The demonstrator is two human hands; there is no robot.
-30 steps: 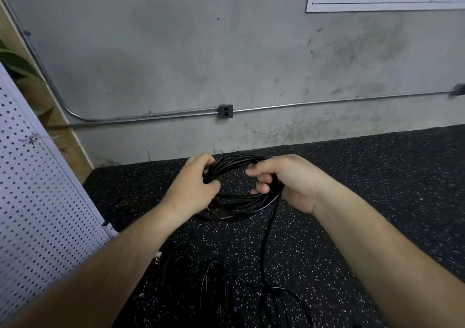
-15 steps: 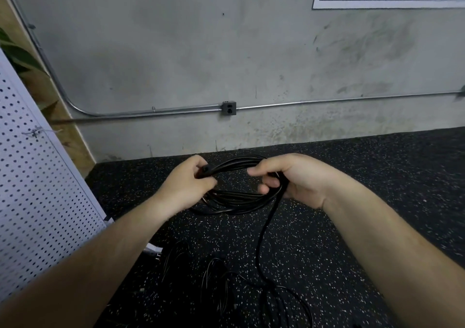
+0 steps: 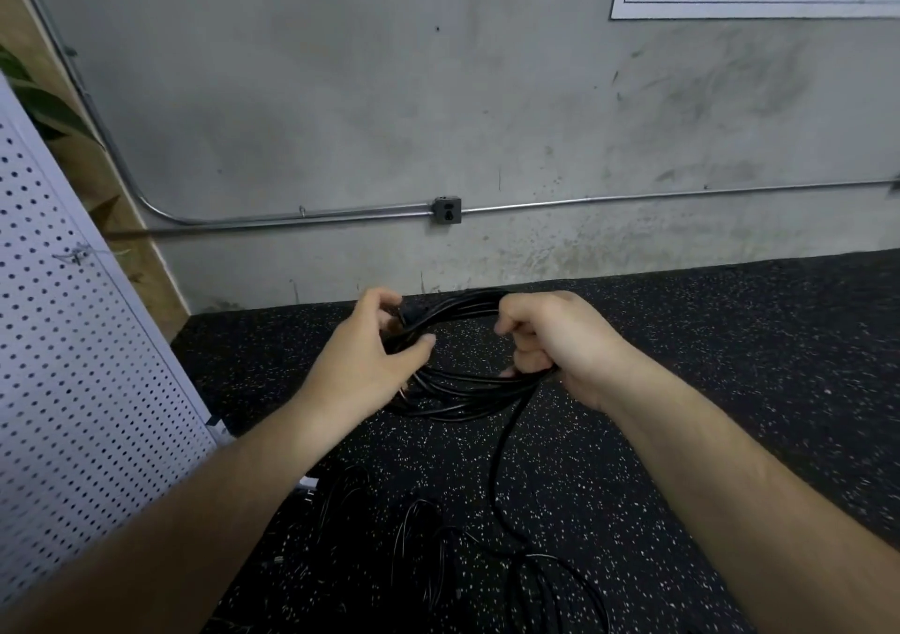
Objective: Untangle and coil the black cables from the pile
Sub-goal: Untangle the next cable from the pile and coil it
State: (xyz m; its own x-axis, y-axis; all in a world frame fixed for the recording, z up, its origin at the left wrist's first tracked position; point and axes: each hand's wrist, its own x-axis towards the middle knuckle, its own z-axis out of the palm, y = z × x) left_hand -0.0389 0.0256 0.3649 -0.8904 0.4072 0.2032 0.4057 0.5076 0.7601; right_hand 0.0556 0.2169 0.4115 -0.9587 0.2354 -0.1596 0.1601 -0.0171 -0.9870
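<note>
Two bare hands hold a coiled hank of thin black cable (image 3: 462,396) above the black, white-flecked rubber floor (image 3: 730,341). The left hand (image 3: 363,365) pinches the coil's left side between thumb and fingers, and the right hand (image 3: 560,341) is curled round its right side. One loose strand (image 3: 496,477) drops from the coil's right side to the near tangled pile of black cables (image 3: 428,550) on the floor, right of a white perforated panel (image 3: 73,341).
</note>
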